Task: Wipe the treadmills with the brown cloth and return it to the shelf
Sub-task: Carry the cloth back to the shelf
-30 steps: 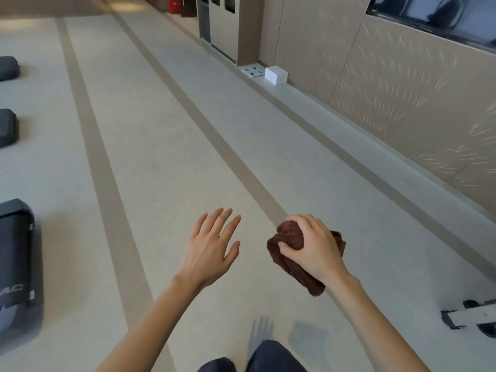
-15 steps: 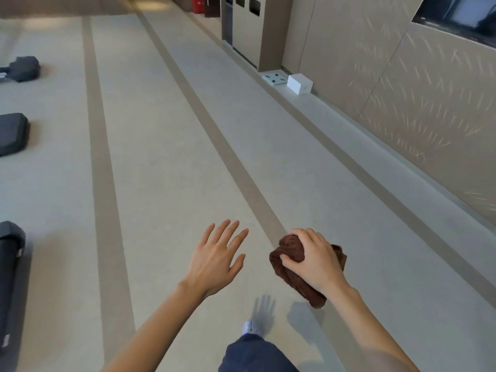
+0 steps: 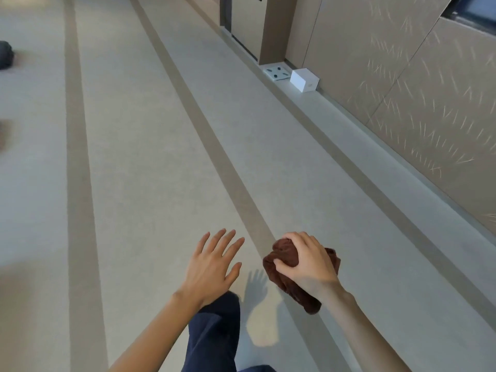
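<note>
The brown cloth [image 3: 284, 267] is bunched into a ball in my right hand [image 3: 306, 260], held in front of me above the floor at the lower centre right. My fingers wrap over its top and a tail of cloth hangs below my wrist. To its left, my left hand [image 3: 212, 264] is open with fingers spread, palm down, holding nothing. No treadmill deck and no shelf show clearly in this view.
Pale floor with brown stripes [image 3: 214, 146] runs ahead. A beige wall [image 3: 402, 98] lines the right side, with a white box [image 3: 304, 79] and a flat scale [image 3: 276, 72] at its foot beside a tall cabinet [image 3: 252, 22]. A dark machine foot [image 3: 5, 53] sits far left. My dark trouser leg [image 3: 214, 331] is below.
The view has moved forward along the floor; the white box and cabinet are nearer and the dark machine bases at the left have slid out of view. Both hands keep their pose.
</note>
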`<state>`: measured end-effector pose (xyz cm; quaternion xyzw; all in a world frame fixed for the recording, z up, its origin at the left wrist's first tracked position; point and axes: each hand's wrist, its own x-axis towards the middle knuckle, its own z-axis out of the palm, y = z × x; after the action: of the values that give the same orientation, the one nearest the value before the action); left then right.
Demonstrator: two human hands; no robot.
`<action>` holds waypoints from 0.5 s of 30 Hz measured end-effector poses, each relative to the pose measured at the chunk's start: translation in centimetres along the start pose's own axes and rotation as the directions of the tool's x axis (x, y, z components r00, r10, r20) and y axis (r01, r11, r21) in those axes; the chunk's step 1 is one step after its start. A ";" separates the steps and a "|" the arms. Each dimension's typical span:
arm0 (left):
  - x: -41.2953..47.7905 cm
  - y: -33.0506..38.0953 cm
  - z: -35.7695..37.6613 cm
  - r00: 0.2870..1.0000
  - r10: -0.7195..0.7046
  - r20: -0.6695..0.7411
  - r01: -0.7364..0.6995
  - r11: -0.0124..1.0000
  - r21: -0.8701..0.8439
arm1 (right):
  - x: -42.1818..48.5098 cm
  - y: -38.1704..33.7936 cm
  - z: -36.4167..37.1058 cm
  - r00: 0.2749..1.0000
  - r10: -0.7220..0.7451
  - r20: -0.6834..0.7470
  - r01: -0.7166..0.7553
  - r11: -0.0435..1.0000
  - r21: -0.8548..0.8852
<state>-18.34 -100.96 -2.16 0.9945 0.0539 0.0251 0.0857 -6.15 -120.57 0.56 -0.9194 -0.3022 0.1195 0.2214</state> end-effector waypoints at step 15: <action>28.9 -20.7 -5.2 0.987 0.047 -0.156 -0.044 0.999 0.023 | 32.7 -6.9 -3.6 0.989 0.008 -0.149 -0.005 1.000 0.019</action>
<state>7.90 -76.55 0.56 0.9913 0.0379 0.1046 0.0710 17.50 -96.90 4.15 -0.9248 -0.2806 0.0538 0.2514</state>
